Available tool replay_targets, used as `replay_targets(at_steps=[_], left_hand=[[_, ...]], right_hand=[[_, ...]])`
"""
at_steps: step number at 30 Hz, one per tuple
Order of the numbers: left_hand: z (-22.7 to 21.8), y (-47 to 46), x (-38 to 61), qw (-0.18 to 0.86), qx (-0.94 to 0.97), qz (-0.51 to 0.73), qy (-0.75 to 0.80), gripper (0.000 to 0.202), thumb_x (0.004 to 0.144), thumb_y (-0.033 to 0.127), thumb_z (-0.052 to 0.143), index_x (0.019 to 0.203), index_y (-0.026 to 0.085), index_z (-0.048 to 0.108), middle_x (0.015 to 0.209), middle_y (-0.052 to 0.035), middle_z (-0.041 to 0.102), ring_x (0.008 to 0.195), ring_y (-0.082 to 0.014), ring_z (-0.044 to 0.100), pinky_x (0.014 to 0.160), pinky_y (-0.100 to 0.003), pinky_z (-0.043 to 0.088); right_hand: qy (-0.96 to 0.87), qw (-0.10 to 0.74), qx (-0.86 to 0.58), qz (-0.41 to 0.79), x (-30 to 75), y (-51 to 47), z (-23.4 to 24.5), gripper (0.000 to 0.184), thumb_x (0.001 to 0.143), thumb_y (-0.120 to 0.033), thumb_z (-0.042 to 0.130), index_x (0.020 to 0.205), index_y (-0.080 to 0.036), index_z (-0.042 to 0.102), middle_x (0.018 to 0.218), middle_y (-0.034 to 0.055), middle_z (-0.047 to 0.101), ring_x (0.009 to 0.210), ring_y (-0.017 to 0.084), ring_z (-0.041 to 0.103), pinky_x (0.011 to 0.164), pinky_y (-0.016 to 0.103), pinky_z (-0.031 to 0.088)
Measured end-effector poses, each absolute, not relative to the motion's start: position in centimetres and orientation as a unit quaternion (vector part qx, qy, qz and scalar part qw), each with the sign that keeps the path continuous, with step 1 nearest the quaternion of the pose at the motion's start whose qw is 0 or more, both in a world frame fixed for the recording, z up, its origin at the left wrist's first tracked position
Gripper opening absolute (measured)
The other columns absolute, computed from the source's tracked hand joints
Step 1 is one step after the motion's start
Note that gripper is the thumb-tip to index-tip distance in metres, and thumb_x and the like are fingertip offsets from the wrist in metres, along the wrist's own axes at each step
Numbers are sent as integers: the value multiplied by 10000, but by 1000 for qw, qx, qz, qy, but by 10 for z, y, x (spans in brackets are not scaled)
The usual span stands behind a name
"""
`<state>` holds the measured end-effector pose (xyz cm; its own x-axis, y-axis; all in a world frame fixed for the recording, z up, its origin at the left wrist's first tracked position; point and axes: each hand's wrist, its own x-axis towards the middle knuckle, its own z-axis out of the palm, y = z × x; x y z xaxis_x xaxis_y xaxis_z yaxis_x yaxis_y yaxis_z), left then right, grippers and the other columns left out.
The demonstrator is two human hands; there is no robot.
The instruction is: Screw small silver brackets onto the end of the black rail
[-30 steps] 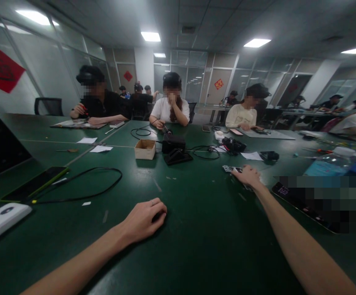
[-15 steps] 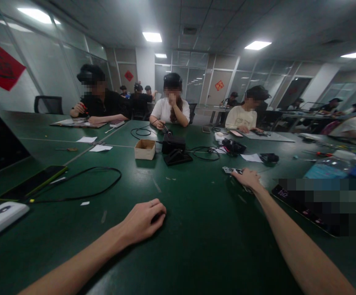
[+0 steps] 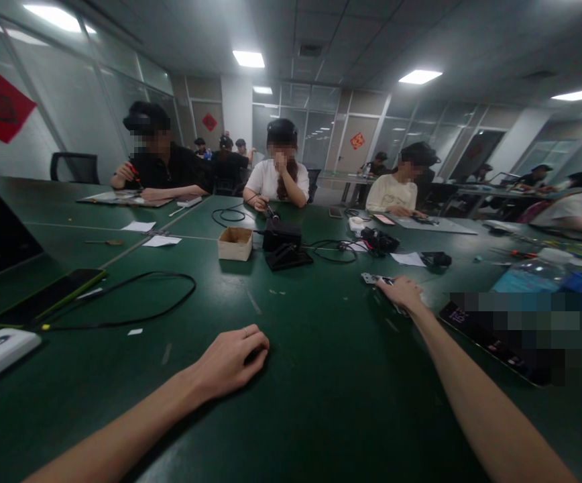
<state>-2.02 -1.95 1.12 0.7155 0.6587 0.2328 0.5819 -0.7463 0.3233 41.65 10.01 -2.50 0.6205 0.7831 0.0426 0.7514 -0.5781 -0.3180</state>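
Note:
My left hand (image 3: pixel 235 359) rests on the green table (image 3: pixel 321 396) with its fingers loosely curled and the thumb against the index finger. Nothing shows in it, though its underside faces the table. Farther forward and to the right, my right hand (image 3: pixel 400 293) is closed over a flat, silvery and dark device-like part (image 3: pixel 373 279). One end of that part sticks out to the left of the fingers; the rest is covered, so its exact kind cannot be made out. To the right of my right wrist lies a dark phone-like slab (image 3: pixel 492 345) with a lit display, partly blurred out.
A small open box (image 3: pixel 235 247) stands beside a black device on a stand (image 3: pixel 281 243). On the left are a phone (image 3: pixel 47 295), a looped black cable (image 3: pixel 193 285) and a white device (image 3: pixel 2 355). A bottle (image 3: pixel 532 274) stands right. People sit opposite.
The view has shifted slightly, moving the scene a little to the left. Both hands keep their poses, the right one still over the flat part.

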Motion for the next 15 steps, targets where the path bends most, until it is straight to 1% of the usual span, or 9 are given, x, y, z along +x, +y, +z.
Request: replay_targets(at_steps=[2,4,6,8,10,13,15], left_hand=[[11,-19,-20,115,920,168,335,191,882,212,407,916,166,589,864,-39,591,679,-136,555,598,-235,441],[10,-19,-21,113,921,171,332,187,881,211,408,913,170,587,858,-35,589,671,-135,553,594,-235,437],[7,-17,-21,110,921,175,331,187,885,215,403,909,172,584,852,-35,583,667,-137,551,595,-239,434],[4,-16,-22,106,922,176,328,190,891,221,396,905,173,580,845,-34,576,668,-140,552,601,-243,435],[2,-15,-22,102,923,174,327,188,894,223,394,900,175,576,836,-32,573,673,-141,553,609,-243,436],[2,-15,-22,100,924,174,327,180,891,219,398,896,178,574,835,-31,576,675,-137,550,604,-235,427],[3,-15,-22,102,923,174,327,182,892,222,398,903,178,575,841,-33,578,674,-136,549,600,-233,422]], right_hand=[[-431,154,-888,49,416,100,-24,792,776,-623,461,1272,-7,418,1294,304,408,1233,400,382,960,472,335],[-433,153,-887,48,415,99,-24,786,777,-633,453,1284,-33,412,1295,286,415,1227,392,391,958,472,335],[-438,149,-885,49,415,99,-24,777,772,-654,446,1284,-71,426,1294,261,426,1223,388,396,952,466,339],[-441,143,-885,50,415,99,-23,767,769,-664,444,1270,-82,449,1287,255,437,1221,393,397,947,466,341],[-440,137,-886,50,414,99,-23,772,778,-651,444,1262,-49,453,1275,274,441,1218,398,399,947,472,338],[-436,131,-889,45,413,100,-22,821,786,-620,456,1277,37,415,1272,321,424,1223,412,389,953,482,332],[-438,128,-889,43,412,101,-20,838,783,-611,465,1274,66,410,1268,339,422,1221,422,386,953,490,332]])
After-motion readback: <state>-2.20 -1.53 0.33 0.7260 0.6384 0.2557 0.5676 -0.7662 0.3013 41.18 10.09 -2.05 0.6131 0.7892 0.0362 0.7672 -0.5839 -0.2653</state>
